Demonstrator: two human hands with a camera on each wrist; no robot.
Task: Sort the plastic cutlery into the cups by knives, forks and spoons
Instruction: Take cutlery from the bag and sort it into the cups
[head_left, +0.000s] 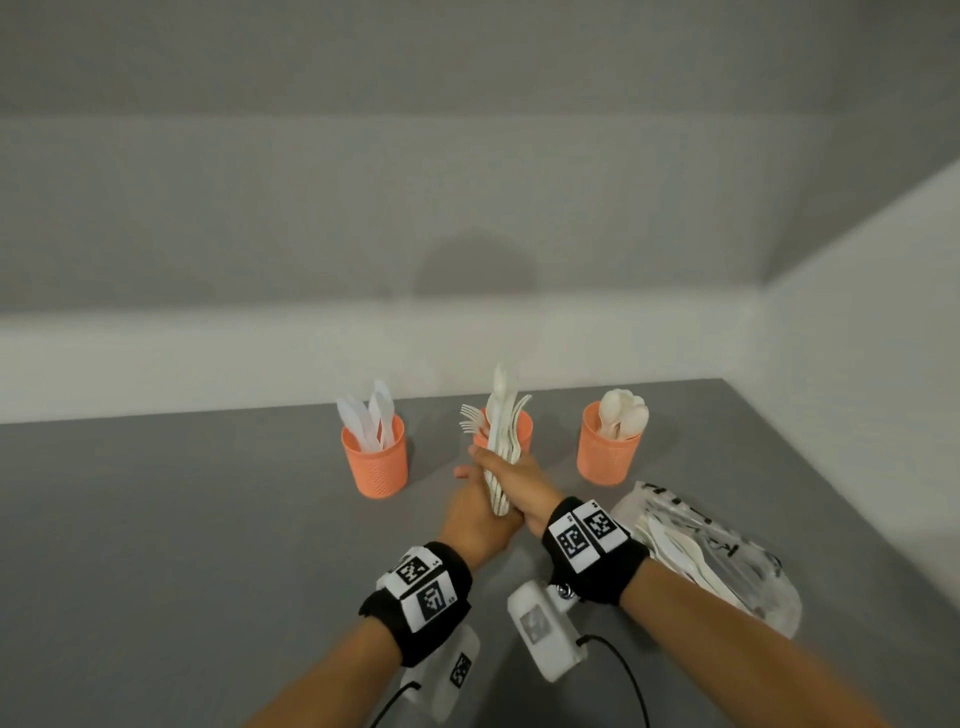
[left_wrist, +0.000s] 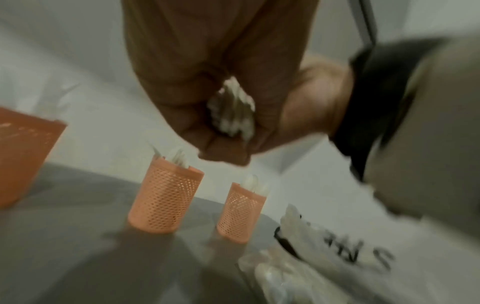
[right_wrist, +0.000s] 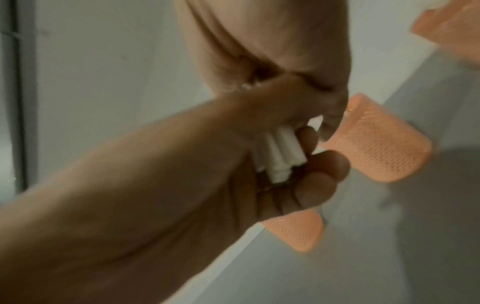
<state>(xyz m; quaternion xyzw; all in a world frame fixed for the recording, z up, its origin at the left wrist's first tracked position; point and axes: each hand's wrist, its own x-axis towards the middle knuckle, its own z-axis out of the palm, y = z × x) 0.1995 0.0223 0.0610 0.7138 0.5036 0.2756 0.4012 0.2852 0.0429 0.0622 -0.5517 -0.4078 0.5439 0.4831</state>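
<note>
Three orange mesh cups stand in a row: the left cup holds knives, the middle cup forks, the right cup spoons. Both hands hold one upright bundle of white cutlery just in front of the middle cup. My left hand wraps the handle ends from below, and my right hand grips the bundle higher up. The left wrist view shows the handle ends inside curled fingers. In the right wrist view the handles show between the fingers of both hands.
A clear plastic bag with more white cutlery lies on the grey table at the right, beside my right forearm. White walls close the table at the back and right. Cables trail from the wrist cameras at the near edge.
</note>
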